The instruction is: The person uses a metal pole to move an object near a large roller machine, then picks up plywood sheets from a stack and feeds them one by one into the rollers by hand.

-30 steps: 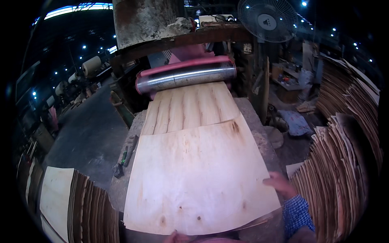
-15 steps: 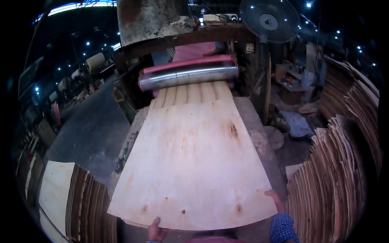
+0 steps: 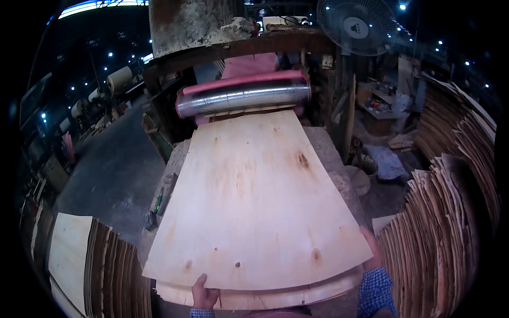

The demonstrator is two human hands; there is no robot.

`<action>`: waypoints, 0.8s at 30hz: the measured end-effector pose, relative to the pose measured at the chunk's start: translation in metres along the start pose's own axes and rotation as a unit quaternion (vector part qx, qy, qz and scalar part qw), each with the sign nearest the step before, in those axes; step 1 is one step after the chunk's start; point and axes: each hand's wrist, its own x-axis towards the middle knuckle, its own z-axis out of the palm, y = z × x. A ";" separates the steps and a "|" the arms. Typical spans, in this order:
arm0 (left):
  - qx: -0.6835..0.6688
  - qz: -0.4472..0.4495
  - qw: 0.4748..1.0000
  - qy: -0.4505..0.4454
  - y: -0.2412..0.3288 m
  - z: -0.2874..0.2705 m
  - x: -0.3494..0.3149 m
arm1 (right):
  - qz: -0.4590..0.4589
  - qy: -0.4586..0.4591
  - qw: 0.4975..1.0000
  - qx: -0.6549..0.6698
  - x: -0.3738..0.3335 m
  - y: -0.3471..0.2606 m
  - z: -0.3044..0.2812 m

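Pale wood veneer sheet straight ahead of both hands, over grey bench; long axis appears to run away from the body. Left hand pinches near edge, left of middle, thumb on top. Right hand at right edge by near right corner, slightly farther forward; fingers partly hidden, cannot tell how closed. Lower sheets jut out beneath near edge. Green-handled tool at bench's left edge, beside the sheet. Left stack and right stack flank the bench, the latter near the right sleeve. At bench's far edge, shiny roller lies crosswise; wood strip shows between it and the sheet. Fan beyond, upper right.
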 end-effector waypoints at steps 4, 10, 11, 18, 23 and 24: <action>0.002 0.027 1.000 0.004 0.011 0.020 0.038 | -0.026 -0.017 0.998 -0.048 0.028 0.071 -0.049; 0.001 0.039 0.999 0.004 0.004 0.042 0.146 | -0.245 0.055 0.749 -0.613 -0.010 0.137 -0.062; 0.003 0.047 0.999 0.007 0.004 0.047 0.164 | -0.260 0.070 0.721 -0.639 -0.015 0.139 -0.061; 0.017 -0.039 0.998 0.051 0.011 0.065 0.255 | -0.187 0.102 0.711 -0.670 -0.035 0.125 -0.065; 0.154 -0.124 0.980 0.037 -0.022 0.056 0.181 | -0.082 0.136 0.729 -0.666 -0.020 0.112 -0.075; 0.169 -0.127 0.977 0.030 -0.023 0.047 0.150 | -0.064 0.148 0.737 -0.657 -0.015 0.110 -0.078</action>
